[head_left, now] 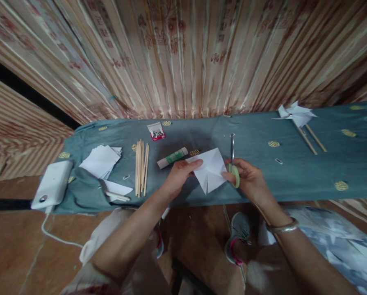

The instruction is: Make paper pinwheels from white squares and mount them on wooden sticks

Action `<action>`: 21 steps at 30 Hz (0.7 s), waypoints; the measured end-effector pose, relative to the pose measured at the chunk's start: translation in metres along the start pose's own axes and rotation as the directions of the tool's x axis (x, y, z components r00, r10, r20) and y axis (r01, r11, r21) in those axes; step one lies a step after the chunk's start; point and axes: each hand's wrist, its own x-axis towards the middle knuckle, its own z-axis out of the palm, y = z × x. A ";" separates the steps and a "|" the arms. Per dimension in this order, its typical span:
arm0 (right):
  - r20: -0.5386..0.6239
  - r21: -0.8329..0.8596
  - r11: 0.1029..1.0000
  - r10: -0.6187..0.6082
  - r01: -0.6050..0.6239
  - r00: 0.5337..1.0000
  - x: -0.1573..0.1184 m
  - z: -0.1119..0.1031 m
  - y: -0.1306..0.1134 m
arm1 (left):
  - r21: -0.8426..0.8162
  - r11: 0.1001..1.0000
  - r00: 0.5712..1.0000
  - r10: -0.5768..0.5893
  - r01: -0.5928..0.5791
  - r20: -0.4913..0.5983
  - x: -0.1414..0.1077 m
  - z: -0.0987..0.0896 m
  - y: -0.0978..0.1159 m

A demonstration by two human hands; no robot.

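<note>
A square of white paper (212,164) with a slit running in from its lower corner is held over the near part of the table. My left hand (180,174) pinches its left side between thumb and fingers. My right hand (245,174) has its fingers through the pale green handles of a pair of scissors (232,153), whose blades point away from me. The right thumb also lies by the paper's right corner. Just beyond my left hand rests a green and white glue stick (172,157).
Wooden sticks (142,168) lie left of the glue stick, with a small red and white box of metal pins (156,132) behind. Stacked white paper (101,159) and a white power bank (52,184) are at far left. Paper pinwheels (297,114) on sticks lie at right.
</note>
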 end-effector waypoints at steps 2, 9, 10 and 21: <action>-0.076 0.026 0.999 -0.040 0.042 0.996 0.003 0.002 0.003 | -0.112 0.994 0.999 0.011 -0.005 0.053 -0.003 0.006 -0.003; -0.212 0.067 0.986 -0.135 0.152 0.968 0.010 0.020 0.010 | 0.056 0.992 0.994 0.108 -0.110 0.029 -0.004 0.024 -0.020; -0.212 0.060 0.985 -0.144 0.160 0.967 0.011 0.023 0.010 | 0.089 0.991 0.995 0.103 -0.103 0.006 -0.003 0.026 -0.022; -0.109 0.041 0.993 -0.102 0.107 0.989 0.005 0.046 0.006 | 0.029 0.988 0.959 0.152 -0.150 -0.240 0.003 0.020 -0.016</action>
